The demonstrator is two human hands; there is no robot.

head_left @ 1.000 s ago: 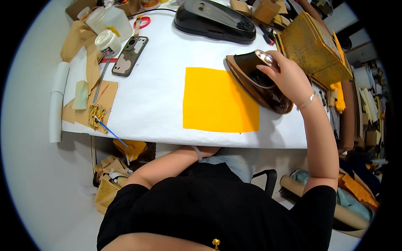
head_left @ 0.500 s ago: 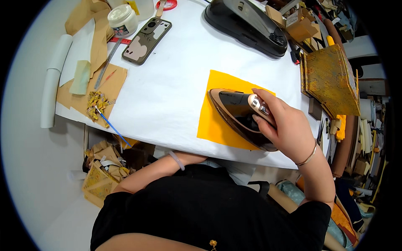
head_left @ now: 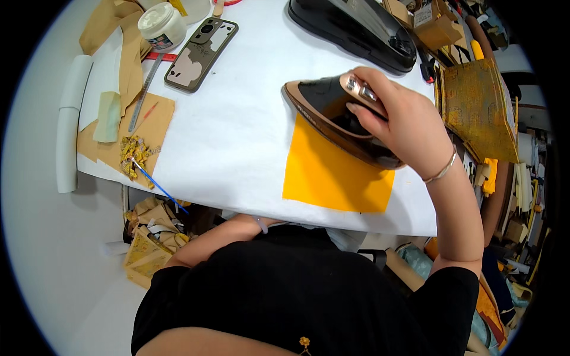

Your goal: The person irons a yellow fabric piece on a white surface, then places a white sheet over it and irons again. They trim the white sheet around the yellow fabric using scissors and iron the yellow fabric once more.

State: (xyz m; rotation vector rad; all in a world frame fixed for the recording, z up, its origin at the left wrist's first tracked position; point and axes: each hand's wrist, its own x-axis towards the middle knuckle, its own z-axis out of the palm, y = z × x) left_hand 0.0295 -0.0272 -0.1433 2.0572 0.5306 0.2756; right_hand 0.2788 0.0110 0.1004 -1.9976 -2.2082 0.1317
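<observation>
My right hand (head_left: 409, 121) is closed around the handle of a black and rose-gold clothes iron (head_left: 326, 115). The iron's tip points left and away from me, and it looks raised off the table. Beneath and nearer to me lies a flat yellow-orange square (head_left: 332, 175), cloth or paper, with the iron covering its far part and a shadow falling across it. My left hand (head_left: 267, 222) rests low at the table's near edge, by my body; its fingers are hidden.
White covering lies over the table (head_left: 231, 136). At left are a phone (head_left: 199, 56), a white jar (head_left: 161, 26), a metal ruler (head_left: 145, 95), brown paper (head_left: 160, 113), gold scraps (head_left: 133, 154) and a blue-handled brush (head_left: 160, 187). A black iron case (head_left: 356, 32) stands at the back; brocade-covered boards (head_left: 478, 107) are at right.
My right hand has moved the iron away from me and apparently up, uncovering the near part of the yellow square. The left arm stays low; the view has shifted slightly.
</observation>
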